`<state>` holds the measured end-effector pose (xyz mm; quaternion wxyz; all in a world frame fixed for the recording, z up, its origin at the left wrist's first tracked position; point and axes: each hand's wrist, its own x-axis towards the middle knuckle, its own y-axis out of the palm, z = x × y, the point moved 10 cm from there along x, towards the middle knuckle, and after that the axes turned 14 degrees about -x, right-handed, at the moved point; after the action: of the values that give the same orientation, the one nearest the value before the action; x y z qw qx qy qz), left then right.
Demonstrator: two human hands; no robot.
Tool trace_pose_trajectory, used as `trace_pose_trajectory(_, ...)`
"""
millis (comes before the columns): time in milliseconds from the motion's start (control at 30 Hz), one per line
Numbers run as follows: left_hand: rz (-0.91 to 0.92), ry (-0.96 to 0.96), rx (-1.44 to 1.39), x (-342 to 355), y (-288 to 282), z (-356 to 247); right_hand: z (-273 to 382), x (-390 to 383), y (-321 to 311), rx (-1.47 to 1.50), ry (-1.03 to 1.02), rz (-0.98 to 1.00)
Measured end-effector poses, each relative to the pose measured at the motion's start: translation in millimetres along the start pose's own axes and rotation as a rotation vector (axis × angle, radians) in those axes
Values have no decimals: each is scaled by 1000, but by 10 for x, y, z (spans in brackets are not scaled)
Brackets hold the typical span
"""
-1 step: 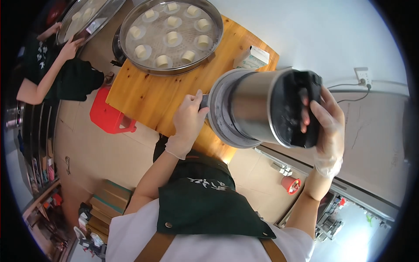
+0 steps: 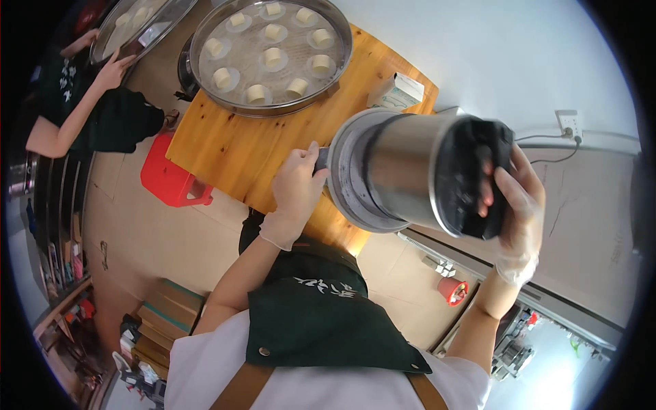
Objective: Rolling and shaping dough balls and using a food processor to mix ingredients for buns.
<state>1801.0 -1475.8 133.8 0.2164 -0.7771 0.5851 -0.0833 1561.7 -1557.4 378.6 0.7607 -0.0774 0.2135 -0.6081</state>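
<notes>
My gloved right hand [image 2: 523, 205] grips the black handled top of a steel cylinder [image 2: 403, 167], fingers through the handle. The cylinder lies tilted on its side, its far end over a round grey vessel [image 2: 346, 164] with whitish residue inside. My gloved left hand [image 2: 298, 181] is closed around that vessel's short dark handle [image 2: 322, 160]. What is inside the cylinder cannot be seen. Farther back, a large round steamer tray [image 2: 268, 110] bears several pale dough pieces [image 2: 272, 57], each on a round paper.
A wooden table [image 2: 225, 147] carries the tray and a small white box [image 2: 404, 91]. A red stool [image 2: 167, 174] stands left of it. At far left, a person [image 2: 102, 116] holds another round tray. A red bucket [image 2: 451, 290] and cardboard boxes [image 2: 171, 307] are on the floor; a wall socket [image 2: 568, 123] is at right.
My right hand and the cylinder have shifted slightly to the right and nearer to me. My left hand keeps its hold on the vessel's handle.
</notes>
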Motion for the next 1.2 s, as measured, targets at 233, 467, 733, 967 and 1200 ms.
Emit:
trace_pose_trajectory(233,55,-317,-556,26,80,175,33,-702,-687,-33,-47,-227)
trace_pose_trajectory(467,157,-333,-657,89,369,295,-99,-1210,-1171,-57,7,-396)
trace_pose_trajectory(733,243,9,-1090,-332,393,-1000,-260,-1781,-1500,-43,-14,-410)
trace_pose_trajectory(967,38,318,-857,-590,130,-1523,-516,-2196,-1765,-80,75,-521)
trace_pose_trajectory(1200,122,310,-823,-608,225,-1464,-653,-2376,-1770,-42,122,-549)
